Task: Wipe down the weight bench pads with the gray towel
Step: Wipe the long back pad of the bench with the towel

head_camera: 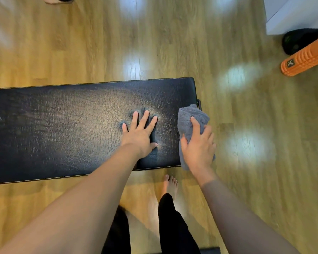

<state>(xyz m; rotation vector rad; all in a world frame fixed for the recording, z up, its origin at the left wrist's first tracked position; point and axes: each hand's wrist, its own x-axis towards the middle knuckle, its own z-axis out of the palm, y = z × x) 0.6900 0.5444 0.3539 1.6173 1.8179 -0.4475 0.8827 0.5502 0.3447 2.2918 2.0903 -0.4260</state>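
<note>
Floor [228,110]: light wood planks, with pale spots of reflected light; under everything else.
Bench pad [62,129]: black, wrinkled leather look, with thin light stitching along the edges; lying across the view from the left edge to right of the middle.
White block [297,13]: top right corner, standing on the floor.
Foam roller [305,57]: orange, ridged, at the right edge, well apart from the bench pad.
Dark object [299,40]: black, just beside the foam roller and below the white block; kind not possible to tell.
Towel [189,118]: gray, bunched, over the right end of the bench pad, partly hanging past its edge.
Left hand [140,133]: flat on the bench pad, fingers straight and spread wide, pressing dents into the padding, near the towel.
Right hand [198,145]: on top of the towel, fingers bent over the cloth and holding it against the end of the bench pad.
Foot [171,186]: bare, on the floor just below the near edge of the bench pad, with a black trouser leg above it.
</note>
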